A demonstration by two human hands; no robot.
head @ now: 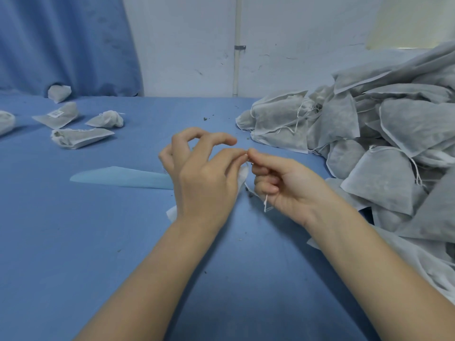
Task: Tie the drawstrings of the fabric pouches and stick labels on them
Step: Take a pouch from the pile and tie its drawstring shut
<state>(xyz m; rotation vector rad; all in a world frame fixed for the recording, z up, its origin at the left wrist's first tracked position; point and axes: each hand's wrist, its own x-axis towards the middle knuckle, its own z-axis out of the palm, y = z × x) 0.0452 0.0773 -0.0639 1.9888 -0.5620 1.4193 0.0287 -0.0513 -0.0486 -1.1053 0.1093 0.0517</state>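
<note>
We held our left hand (197,173) and right hand (278,185) together over the middle of the blue table (73,242). Thumb and forefinger of each hand pinched the white drawstring (266,205) where the fingertips met, and a loose end of that string hung below our right palm. The other fingers of the left hand were lifted and curled, while those of the right were folded in toward the palm. The white fabric pouch (242,175) we were working on lay beneath and between our hands, mostly hidden, with one corner showing near our left wrist.

At the right a large heap of grey pouches (384,134) rose against the wall, several with strings trailing loose. At the far left lay a few separate pouches: one bearing a small label (57,114), a bunched one (108,119) just right of it, and another (78,137) nearer to us. A pale blue strip of sheet (120,178) lay flat on the table just left of our left hand. Dark crumbs dotted the table. A blue curtain (66,45) hung at the far left.
</note>
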